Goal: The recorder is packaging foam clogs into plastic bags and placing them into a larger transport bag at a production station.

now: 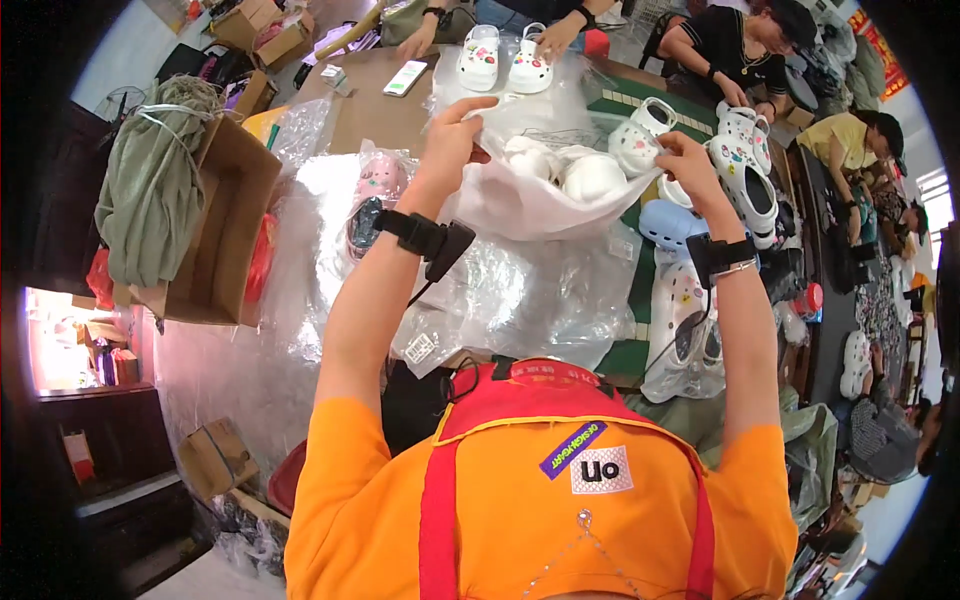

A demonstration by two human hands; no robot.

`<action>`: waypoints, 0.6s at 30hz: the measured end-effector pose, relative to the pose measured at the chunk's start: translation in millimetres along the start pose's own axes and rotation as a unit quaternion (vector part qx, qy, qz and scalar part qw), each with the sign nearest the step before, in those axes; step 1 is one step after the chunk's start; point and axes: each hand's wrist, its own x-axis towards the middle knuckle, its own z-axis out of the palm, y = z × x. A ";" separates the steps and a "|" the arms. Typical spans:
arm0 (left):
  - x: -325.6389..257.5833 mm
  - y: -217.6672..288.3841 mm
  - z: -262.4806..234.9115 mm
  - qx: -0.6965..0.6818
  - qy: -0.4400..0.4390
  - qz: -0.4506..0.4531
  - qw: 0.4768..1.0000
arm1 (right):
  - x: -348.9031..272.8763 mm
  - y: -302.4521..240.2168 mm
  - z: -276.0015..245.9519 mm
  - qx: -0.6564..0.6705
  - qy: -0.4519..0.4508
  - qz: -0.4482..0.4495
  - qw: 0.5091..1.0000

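Note:
My left hand [455,145] grips the left edge of a thin white wrapping sheet [540,215], its index finger stretched along the top. At the other side my right hand [690,170] pinches the sheet's right corner. A pair of white clogs [592,178] lies between my hands, partly covered by the sheet, which sags toward me. Just beyond my right fingers sits another white clog [634,147] with charms. Beside my right wrist is a light blue clog [668,224]. Nearer me, a clear bag holds charmed white clogs [678,318].
Clear plastic bags [530,295] cover the near table. Pink clogs [380,178] lie left of my left wrist. An open cardboard box [215,215] stands at the left. Across the table, another person's hand [560,38] touches white clogs [530,65] near a phone [405,78].

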 end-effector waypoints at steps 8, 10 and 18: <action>13.0 -19.8 -37.9 0.113 0.059 -0.001 0.992 | 5.4 5.7 6.6 0.040 0.011 0.053 0.998; 15.0 -20.9 -54.3 0.056 0.028 -0.051 0.997 | 5.5 0.8 8.1 0.138 -0.015 0.074 0.988; 4.8 -38.8 -63.9 -0.273 0.001 -0.059 0.960 | -12.9 5.5 14.8 0.167 -0.061 -0.024 0.984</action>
